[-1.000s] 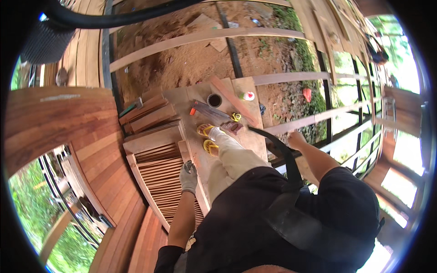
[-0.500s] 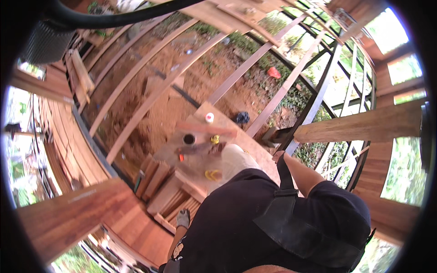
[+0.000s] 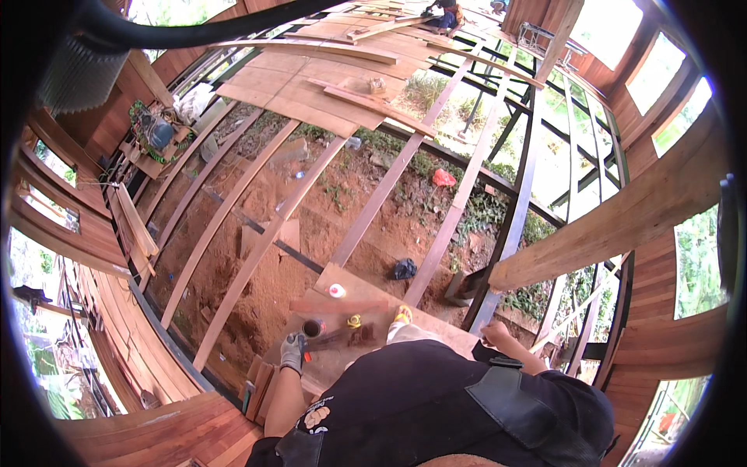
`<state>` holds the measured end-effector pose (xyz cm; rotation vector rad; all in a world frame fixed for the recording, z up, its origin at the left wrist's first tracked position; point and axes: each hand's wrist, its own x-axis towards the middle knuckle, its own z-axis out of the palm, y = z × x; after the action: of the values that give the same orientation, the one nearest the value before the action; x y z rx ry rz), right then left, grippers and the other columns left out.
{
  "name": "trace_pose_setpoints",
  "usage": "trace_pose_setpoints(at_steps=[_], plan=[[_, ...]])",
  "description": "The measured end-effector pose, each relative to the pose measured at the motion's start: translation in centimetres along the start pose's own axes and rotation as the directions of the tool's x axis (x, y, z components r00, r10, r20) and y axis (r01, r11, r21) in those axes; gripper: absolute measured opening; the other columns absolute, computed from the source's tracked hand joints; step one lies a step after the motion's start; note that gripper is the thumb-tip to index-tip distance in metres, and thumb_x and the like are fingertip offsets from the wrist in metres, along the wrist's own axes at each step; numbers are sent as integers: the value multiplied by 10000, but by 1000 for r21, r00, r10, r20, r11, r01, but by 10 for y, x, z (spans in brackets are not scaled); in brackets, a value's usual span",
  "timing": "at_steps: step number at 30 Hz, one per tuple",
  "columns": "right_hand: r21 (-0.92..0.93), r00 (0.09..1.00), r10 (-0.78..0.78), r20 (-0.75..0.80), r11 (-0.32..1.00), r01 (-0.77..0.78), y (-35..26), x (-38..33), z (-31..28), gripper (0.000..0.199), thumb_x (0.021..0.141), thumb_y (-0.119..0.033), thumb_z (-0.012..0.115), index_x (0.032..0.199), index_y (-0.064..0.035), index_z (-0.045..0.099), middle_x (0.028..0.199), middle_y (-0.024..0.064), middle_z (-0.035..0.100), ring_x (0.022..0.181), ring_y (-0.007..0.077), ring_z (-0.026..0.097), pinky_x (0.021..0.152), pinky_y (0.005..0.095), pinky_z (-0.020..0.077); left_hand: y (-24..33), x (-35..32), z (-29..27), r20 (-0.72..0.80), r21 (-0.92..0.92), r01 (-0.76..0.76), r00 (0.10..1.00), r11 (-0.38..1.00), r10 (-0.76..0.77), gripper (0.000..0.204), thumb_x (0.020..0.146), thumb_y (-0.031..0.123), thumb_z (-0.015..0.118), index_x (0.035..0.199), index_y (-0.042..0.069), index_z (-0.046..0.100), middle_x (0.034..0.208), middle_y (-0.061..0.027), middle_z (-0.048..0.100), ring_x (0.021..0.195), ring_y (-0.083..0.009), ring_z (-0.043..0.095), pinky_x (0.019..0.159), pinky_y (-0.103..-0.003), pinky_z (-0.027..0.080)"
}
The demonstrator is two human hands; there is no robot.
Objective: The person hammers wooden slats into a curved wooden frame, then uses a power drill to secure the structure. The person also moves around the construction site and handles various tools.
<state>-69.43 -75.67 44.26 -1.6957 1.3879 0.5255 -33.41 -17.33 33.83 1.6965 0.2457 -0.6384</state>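
Observation:
My left hand (image 3: 292,352), in a grey glove, is closed around a dark tool handle with a red mark (image 3: 304,346) at the near left of a plywood board (image 3: 373,294). A small dark round can (image 3: 313,327) stands just beyond that hand. Also on the board are a white-capped bottle (image 3: 337,290), a small yellow item (image 3: 354,320) and my yellow shoe (image 3: 402,314). My bare right hand (image 3: 494,335) rests, fingers curled, at the board's right end beside a dark steel beam (image 3: 510,226). What it holds is hidden.
The board lies across open floor joists (image 3: 373,206) above bare red soil. Stacked planks (image 3: 261,385) sit by my left arm. A decked area (image 3: 311,86) lies far ahead, with a person at work at the far end (image 3: 443,8). Wooden walls curve around on both sides.
The view has swung up and away from the slatted boards toward the open joists. My left hand has left the slatted boards and now grips the tool beside the can.

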Motion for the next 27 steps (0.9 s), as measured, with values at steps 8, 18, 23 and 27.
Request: trace_pose_setpoints(at_steps=[8,18,23,27], plan=[[440,975,64,-211,897,36,93,138,-47,287,789,-264,736,956,-32,759,841,129,741,829,250,724,769,386,550,123,11,146,131,621,-47,990,782,-44,292,989,303,564,1047,63,719,951,-99,743,841,-236,703,758,-374,551],[521,978,204,30,832,-190,29,76,-21,123,912,-93,630,923,18,682,718,115,675,580,216,675,529,342,573,65,55,72,20,825,23,997,564,-69,293,957,329,589,884,58,673,771,-101,666,747,-199,658,669,-372,508],[408,995,-95,-20,908,95,33,70,-10,138,912,-97,645,815,2,635,677,107,627,526,232,639,488,368,564,95,90,102,-11,802,84,992,591,-125,302,937,354,617,905,61,682,796,-92,680,714,-193,613,662,-372,488],[-115,875,-484,-7,870,480,34,133,2,135,912,-101,623,813,-10,637,681,113,626,544,248,648,470,388,538,149,140,131,124,786,-64,991,615,-56,318,918,385,620,912,74,686,798,-91,680,719,-198,614,685,-377,495]])
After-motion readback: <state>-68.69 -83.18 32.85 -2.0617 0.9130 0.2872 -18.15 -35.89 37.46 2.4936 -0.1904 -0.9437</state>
